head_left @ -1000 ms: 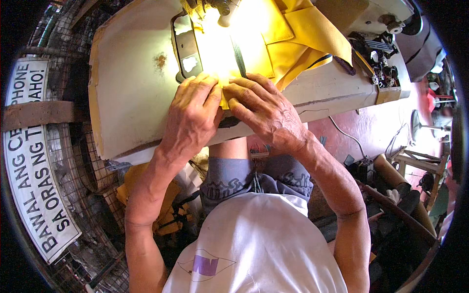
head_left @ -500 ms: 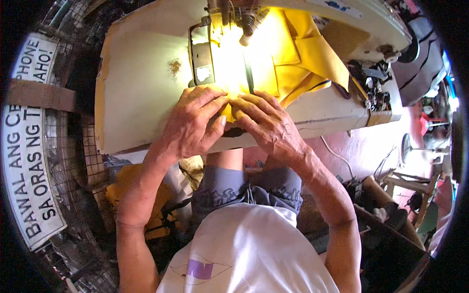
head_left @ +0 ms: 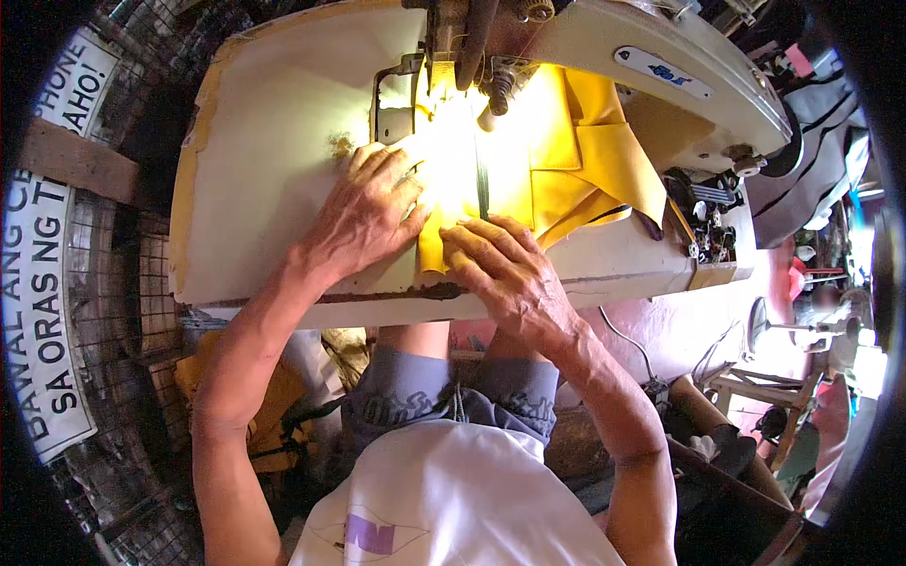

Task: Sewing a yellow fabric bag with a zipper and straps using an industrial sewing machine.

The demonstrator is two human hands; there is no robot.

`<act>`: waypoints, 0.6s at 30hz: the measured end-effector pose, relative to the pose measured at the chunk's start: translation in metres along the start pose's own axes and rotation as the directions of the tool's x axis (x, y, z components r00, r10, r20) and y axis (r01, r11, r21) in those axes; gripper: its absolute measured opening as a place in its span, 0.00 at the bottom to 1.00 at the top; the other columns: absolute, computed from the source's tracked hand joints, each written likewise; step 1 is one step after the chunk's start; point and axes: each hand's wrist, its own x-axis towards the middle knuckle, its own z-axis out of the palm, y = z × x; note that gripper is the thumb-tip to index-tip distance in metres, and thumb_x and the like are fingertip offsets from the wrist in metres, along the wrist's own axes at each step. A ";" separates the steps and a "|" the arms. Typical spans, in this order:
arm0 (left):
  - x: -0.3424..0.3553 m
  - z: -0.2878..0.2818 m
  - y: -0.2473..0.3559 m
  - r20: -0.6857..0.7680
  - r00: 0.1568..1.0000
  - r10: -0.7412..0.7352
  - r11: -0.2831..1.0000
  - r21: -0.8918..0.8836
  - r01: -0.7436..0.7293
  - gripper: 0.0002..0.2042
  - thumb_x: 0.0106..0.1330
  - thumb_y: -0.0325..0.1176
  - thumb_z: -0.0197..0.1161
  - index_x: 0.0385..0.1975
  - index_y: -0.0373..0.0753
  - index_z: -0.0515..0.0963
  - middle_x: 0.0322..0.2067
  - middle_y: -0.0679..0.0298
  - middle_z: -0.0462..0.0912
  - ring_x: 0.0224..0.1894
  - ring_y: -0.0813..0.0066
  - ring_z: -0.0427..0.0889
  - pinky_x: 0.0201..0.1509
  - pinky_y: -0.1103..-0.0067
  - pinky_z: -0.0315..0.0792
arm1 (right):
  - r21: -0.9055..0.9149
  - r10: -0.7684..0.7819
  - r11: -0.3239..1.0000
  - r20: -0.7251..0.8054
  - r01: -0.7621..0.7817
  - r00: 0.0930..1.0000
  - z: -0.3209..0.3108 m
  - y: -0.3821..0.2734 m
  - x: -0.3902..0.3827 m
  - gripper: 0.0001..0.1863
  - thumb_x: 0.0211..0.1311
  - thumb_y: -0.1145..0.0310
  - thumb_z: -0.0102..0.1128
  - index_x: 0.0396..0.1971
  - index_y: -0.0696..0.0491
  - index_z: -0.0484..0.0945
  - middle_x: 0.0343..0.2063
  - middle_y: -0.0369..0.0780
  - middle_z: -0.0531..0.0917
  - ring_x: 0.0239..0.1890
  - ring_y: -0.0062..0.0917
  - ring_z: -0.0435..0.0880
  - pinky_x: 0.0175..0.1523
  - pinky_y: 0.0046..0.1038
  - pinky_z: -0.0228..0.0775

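Note:
A sewing machine (head_left: 689, 94) stands over brightly lit yellow fabric (head_left: 595, 160), which has a dark narrow strip (head_left: 483, 193) running lengthwise; the glare hides detail under the needle area. My left hand (head_left: 373, 212) rests at the fabric's left edge beside the metal plate (head_left: 394, 123), fingers curled and pressed on the material. Lower and to the right, my right hand (head_left: 505, 269) has bent fingers holding down the near end of the fabric, close to the table's front edge.
The worn pale tabletop (head_left: 255, 151) has a small holder of metal parts (head_left: 708, 212) at its right. A wire grille with a white sign (head_left: 52, 321) lines the left. A fan (head_left: 769, 325), wooden frame (head_left: 774, 387) and cable (head_left: 623, 335) lie at the right.
More of the machine head has come into view. My left hand has moved forward along the fabric's edge, while my right hand sits lower toward the near end; the two are further apart.

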 end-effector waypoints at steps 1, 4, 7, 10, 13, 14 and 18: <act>0.000 0.001 0.000 0.004 1.000 0.008 1.000 -0.003 -0.008 0.13 0.63 0.34 0.60 0.44 0.35 0.78 0.47 0.53 0.78 0.53 0.58 0.75 0.60 0.63 0.67 | -0.027 -0.002 1.000 0.042 0.003 0.999 0.000 0.000 0.001 0.27 0.38 0.61 0.66 0.43 0.55 0.74 0.58 0.46 0.75 0.64 0.40 0.71 0.72 0.46 0.56; 0.003 0.002 -0.001 -0.046 0.998 0.043 0.999 0.005 -0.043 0.12 0.62 0.34 0.60 0.43 0.35 0.78 0.48 0.53 0.78 0.53 0.58 0.75 0.59 0.63 0.67 | -0.020 0.001 1.000 0.010 -0.001 1.000 -0.001 0.000 0.002 0.23 0.44 0.63 0.62 0.43 0.54 0.74 0.57 0.46 0.76 0.63 0.38 0.72 0.71 0.45 0.58; 0.004 -0.002 -0.002 0.030 0.996 0.083 0.995 0.048 -0.084 0.11 0.64 0.33 0.58 0.42 0.35 0.77 0.48 0.53 0.77 0.54 0.58 0.75 0.58 0.64 0.68 | 0.000 0.018 1.000 -0.002 -0.018 1.000 -0.002 -0.001 0.003 0.19 0.49 0.65 0.59 0.43 0.54 0.74 0.56 0.45 0.76 0.62 0.37 0.73 0.70 0.44 0.59; 0.005 -0.006 0.000 0.085 0.993 0.084 0.995 0.042 -0.088 0.10 0.64 0.33 0.57 0.41 0.34 0.77 0.48 0.53 0.77 0.54 0.58 0.75 0.56 0.64 0.68 | 0.010 0.029 1.000 -0.003 -0.029 1.000 -0.002 -0.002 0.003 0.18 0.51 0.66 0.58 0.43 0.54 0.75 0.56 0.44 0.77 0.62 0.36 0.73 0.69 0.44 0.59; 0.004 -0.007 0.005 0.068 0.991 0.119 0.990 0.072 -0.123 0.10 0.63 0.32 0.59 0.40 0.34 0.77 0.45 0.54 0.77 0.51 0.58 0.75 0.55 0.64 0.69 | -0.003 0.018 1.000 -0.019 -0.018 1.000 -0.001 -0.002 0.003 0.17 0.52 0.66 0.57 0.43 0.55 0.75 0.56 0.45 0.77 0.62 0.36 0.73 0.70 0.43 0.59; 0.004 -0.006 0.006 0.072 0.994 0.084 0.993 0.074 -0.090 0.10 0.63 0.32 0.60 0.40 0.34 0.77 0.44 0.54 0.77 0.50 0.57 0.75 0.54 0.64 0.69 | -0.026 0.017 1.000 0.002 -0.017 1.000 0.000 -0.001 0.003 0.17 0.53 0.66 0.57 0.43 0.55 0.75 0.56 0.45 0.77 0.63 0.37 0.73 0.70 0.43 0.59; 0.005 -0.003 0.010 0.118 0.993 0.024 0.997 0.068 -0.032 0.10 0.64 0.33 0.62 0.39 0.33 0.77 0.41 0.53 0.75 0.47 0.56 0.75 0.54 0.64 0.70 | 0.057 0.050 0.997 -0.021 -0.049 0.999 0.003 0.001 -0.003 0.17 0.55 0.68 0.58 0.45 0.56 0.75 0.58 0.45 0.77 0.65 0.38 0.71 0.71 0.44 0.56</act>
